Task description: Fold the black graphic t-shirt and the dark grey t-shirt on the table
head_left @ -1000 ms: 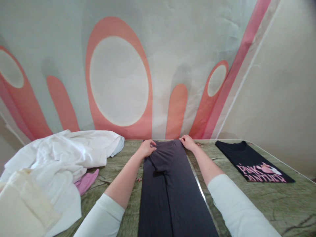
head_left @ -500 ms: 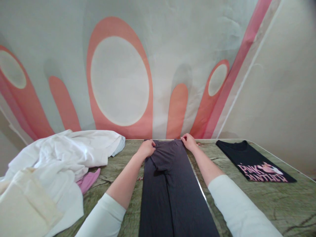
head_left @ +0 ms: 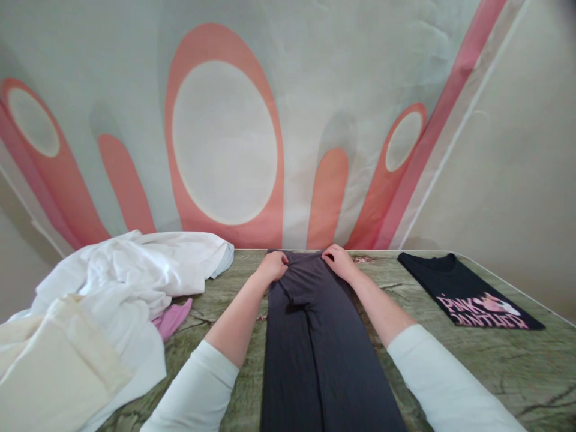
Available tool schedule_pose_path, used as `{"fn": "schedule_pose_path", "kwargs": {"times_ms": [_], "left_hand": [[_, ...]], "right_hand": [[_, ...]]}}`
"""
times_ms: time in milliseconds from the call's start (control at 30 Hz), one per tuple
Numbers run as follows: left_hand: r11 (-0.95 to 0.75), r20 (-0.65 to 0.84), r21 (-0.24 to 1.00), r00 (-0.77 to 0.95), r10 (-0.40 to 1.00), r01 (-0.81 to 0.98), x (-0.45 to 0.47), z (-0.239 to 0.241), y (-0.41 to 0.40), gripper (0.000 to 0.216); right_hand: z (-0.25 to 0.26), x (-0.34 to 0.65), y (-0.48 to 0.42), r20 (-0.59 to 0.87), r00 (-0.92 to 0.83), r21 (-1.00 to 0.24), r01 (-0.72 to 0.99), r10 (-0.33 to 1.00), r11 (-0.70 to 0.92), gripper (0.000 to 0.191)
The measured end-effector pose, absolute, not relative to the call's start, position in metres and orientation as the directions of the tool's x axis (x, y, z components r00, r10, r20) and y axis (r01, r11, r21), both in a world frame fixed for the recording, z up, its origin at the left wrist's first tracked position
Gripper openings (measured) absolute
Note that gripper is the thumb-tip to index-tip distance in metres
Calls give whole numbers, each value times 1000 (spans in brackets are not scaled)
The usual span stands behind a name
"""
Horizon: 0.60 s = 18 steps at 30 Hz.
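A long dark grey garment lies flat down the middle of the green marbled table, running away from me. At its far end my left hand pinches the left corner of the cloth with curled fingers. My right hand grips the right corner the same way. The two hands sit close together near the table's far edge, with a small fold of cloth between them. Both arms wear white sleeves pushed up the forearm.
A heap of white and cream laundry covers the table's left side, with a pink piece poking out beneath it. A folded black T-shirt with pink print lies at the right. A painted wall rises right behind the table.
Both hands have drawn inward along the garment's far end, the right hand most, so the gap between them is narrower. The view has shifted slightly.
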<state>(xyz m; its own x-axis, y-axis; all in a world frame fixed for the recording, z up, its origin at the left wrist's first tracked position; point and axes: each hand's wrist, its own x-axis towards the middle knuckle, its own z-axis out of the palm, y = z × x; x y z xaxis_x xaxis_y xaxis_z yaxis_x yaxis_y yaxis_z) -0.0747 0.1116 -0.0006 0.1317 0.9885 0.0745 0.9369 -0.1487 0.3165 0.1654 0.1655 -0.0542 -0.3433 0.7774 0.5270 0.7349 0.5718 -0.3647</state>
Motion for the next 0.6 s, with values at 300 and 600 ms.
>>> {"fn": "schedule_pose_path", "kwargs": {"times_ms": [300, 600], "left_hand": [[-234, 129, 238, 208, 970, 943, -60, 23, 90, 27], [-618, 52, 157, 618, 784, 770, -15, -3, 34, 59]], "right_hand": [[-61, 164, 167, 506, -268, -314, 828, 820, 464, 25], [-61, 164, 163, 496, -250, -259, 871, 832, 417, 31]]}}
